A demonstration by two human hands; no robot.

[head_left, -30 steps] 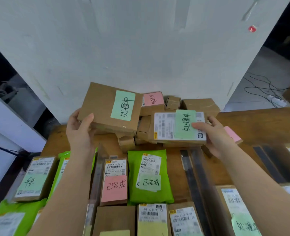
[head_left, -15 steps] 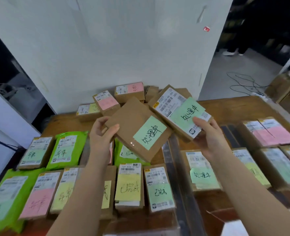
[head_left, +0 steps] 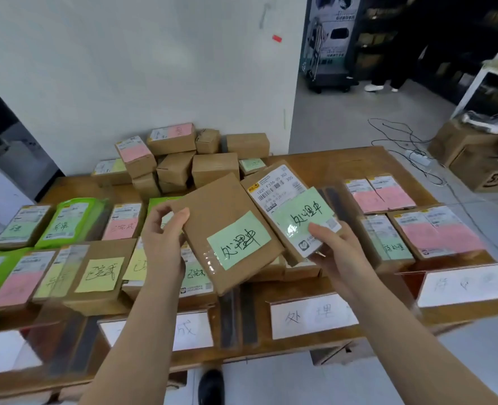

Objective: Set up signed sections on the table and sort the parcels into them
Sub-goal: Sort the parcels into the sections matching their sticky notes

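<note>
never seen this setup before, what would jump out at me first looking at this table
First, the two brown parcels held up in the centre: the left hand grips a plain box with a green note, and the right hand holds a labelled box with a matching green note. Next come the rows of parcels with pink, yellow and green notes on the table, with white sign cards along its near edge.

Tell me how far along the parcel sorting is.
Done: signs stand along the table's near edge, with rows of noted parcels behind them. In hand: left hand and right hand each hold a green-noted parcel. Left: the pile by the wall.
</note>
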